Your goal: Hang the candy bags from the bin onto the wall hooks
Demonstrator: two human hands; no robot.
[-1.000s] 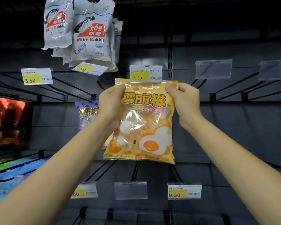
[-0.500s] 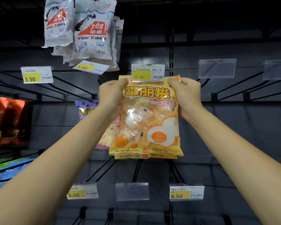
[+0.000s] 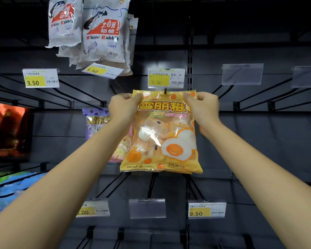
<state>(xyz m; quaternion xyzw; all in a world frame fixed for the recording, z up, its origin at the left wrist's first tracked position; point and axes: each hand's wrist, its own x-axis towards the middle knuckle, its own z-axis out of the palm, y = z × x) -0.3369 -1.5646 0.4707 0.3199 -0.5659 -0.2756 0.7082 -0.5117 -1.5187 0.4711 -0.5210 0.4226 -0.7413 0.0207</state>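
Observation:
I hold an orange candy bag [image 3: 162, 133] with a fried-egg picture upright in front of the dark wall. My left hand [image 3: 123, 107] pinches its top left corner and my right hand [image 3: 202, 106] pinches its top right corner. A thin hook rod [image 3: 165, 91] shows at the bag's top middle, just under a price tag [image 3: 166, 77] marked 3.50. At least one more orange bag seems to sit behind it; its lower edge peeks out. The bin is out of view.
White Rabbit candy bags [image 3: 104, 33] hang at the upper left. A purple candy bag [image 3: 95, 123] hangs behind my left forearm. Bare black hooks [image 3: 258, 94] with blank tag holders [image 3: 242, 74] stand to the right, more hooks and tags [image 3: 206, 210] below. Blue packs [image 3: 5, 191] lie at lower left.
Both hands have carried the orange bag slightly right and forward toward the wall, from below the 3.50 tag to the hook, whose rod now shows at the bag's top edge.

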